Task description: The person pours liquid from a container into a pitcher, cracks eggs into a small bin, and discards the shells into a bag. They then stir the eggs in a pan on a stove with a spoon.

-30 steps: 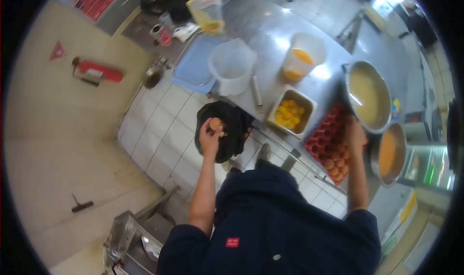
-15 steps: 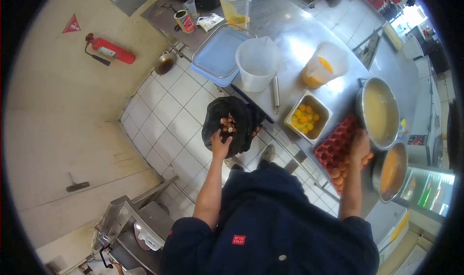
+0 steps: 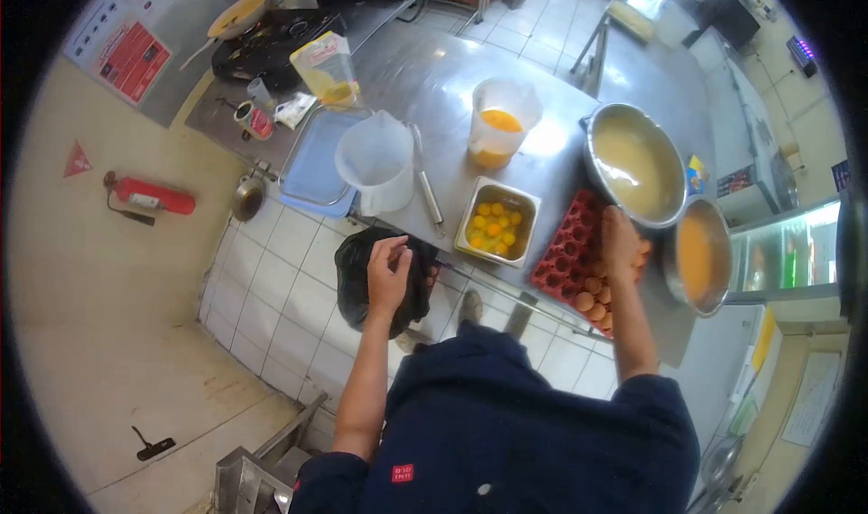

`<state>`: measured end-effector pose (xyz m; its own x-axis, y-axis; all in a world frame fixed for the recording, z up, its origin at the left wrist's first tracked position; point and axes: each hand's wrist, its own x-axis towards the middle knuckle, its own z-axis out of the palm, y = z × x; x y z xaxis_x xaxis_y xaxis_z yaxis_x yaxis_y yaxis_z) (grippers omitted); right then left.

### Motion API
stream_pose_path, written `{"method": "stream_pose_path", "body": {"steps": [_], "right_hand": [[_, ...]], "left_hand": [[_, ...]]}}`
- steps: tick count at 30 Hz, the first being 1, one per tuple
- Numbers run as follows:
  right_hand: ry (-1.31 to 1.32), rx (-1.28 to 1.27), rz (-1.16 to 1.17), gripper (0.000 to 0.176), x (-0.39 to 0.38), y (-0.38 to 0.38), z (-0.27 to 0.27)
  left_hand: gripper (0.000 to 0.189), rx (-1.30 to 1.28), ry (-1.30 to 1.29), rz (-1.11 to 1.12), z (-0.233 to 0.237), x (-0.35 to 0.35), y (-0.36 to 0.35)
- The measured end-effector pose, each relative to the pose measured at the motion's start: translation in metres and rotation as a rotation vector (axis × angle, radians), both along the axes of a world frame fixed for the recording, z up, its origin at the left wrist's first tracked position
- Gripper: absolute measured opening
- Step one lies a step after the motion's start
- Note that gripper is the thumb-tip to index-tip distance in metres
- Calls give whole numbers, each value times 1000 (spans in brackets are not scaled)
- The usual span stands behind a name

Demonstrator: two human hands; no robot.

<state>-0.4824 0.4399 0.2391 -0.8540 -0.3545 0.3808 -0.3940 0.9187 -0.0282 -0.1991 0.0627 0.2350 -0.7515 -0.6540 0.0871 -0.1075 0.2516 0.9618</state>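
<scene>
My left hand [image 3: 388, 275] is over the black plastic bag [image 3: 354, 259] below the table edge, fingers apart and curved, with nothing visible in it. At the red egg tray [image 3: 561, 254], my right hand [image 3: 620, 243] reaches down with its fingers curled. What lies inside those fingers is hidden. Brown eggs [image 3: 593, 299] fill the near right part of the tray, while its left cups hold none. Beside the tray stands a square metal pan [image 3: 535, 234] with several yolks [image 3: 494, 228] in it.
Behind the tray are a metal bowl of pale liquid [image 3: 637, 157] and a bowl of orange mixture [image 3: 698, 256]. A pitcher with orange liquid [image 3: 503, 121], a whisk [image 3: 425, 179], an upright white pitcher [image 3: 375, 161] and a blue-lidded container [image 3: 312, 157] share the steel table [image 3: 434, 80].
The view has swung right. My left hand has risen from the bag's opening, its fingers less spread, and now covers the shells seen there. My right hand stays at the egg tray.
</scene>
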Motion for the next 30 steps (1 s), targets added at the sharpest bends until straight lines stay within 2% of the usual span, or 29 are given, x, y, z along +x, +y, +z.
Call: {"method": "stream_pose_path", "body": {"steps": [1,3,4,6,8,9,10,11,13,15,17,19,20,21,22,23,25,27,28,29,30], "right_hand": [[14,-1,-6,14,3,4,1],[-168,-646,-1,27,25,-21,20],[-177,-754,-35,38,39,-41,39],[-720,-1168,-123,32,55,-69,44],[-1206,-1471,-199,28,70,-98,44],[-1287,-1591,-201,25,86,-121,53],[-1439,-1596,-144,25,89,-129,35],[-1507,-1633,-169,25,101,-144,47],[-1625,-1700,-90,27,109,-155,39],[-1600,-1698,-89,29,114,-162,46],[-1583,-1688,-92,31,115,-161,44],[-1659,-2045,-205,35,106,-152,35],[-1687,-2192,-269,36,98,-147,35],[-1693,-2186,-268,36,92,-142,35],[-1626,-2328,-281,37,86,-138,35],[-1550,-2468,-298,37,83,-137,41],[-1510,-2451,-297,35,80,-137,64],[-887,-1897,-131,29,81,-142,75],[-771,-1815,-120,24,84,-147,82],[-770,-1816,-120,24,84,-153,78],[-585,-1765,-80,24,84,-159,66]], "left_hand": [[22,-127,22,-30,13,-9,3],[20,-166,63,-97,32,-31,12],[18,-202,86,-160,40,-42,20],[24,-118,68,-326,56,-71,36],[34,19,142,-456,46,-100,56],[34,10,145,-463,45,-108,65],[39,70,141,-478,44,-114,73],[44,131,135,-493,43,-119,78],[45,157,146,-488,35,-123,80],[47,459,131,-415,31,-122,81],[45,499,186,-340,18,-122,85],[40,774,147,-221,10,-123,84],[40,774,149,-216,14,-123,83],[38,962,195,-212,18,-121,82],[37,1151,243,-206,21,-121,82],[37,1153,244,-198,22,-121,82],[39,1207,221,-217,23,-123,83],[38,1140,210,-227,17,-126,85],[37,1070,201,-240,14,-129,86],[37,1069,202,-241,14,-131,88],[37,1045,204,-233,14,-133,91]]}}
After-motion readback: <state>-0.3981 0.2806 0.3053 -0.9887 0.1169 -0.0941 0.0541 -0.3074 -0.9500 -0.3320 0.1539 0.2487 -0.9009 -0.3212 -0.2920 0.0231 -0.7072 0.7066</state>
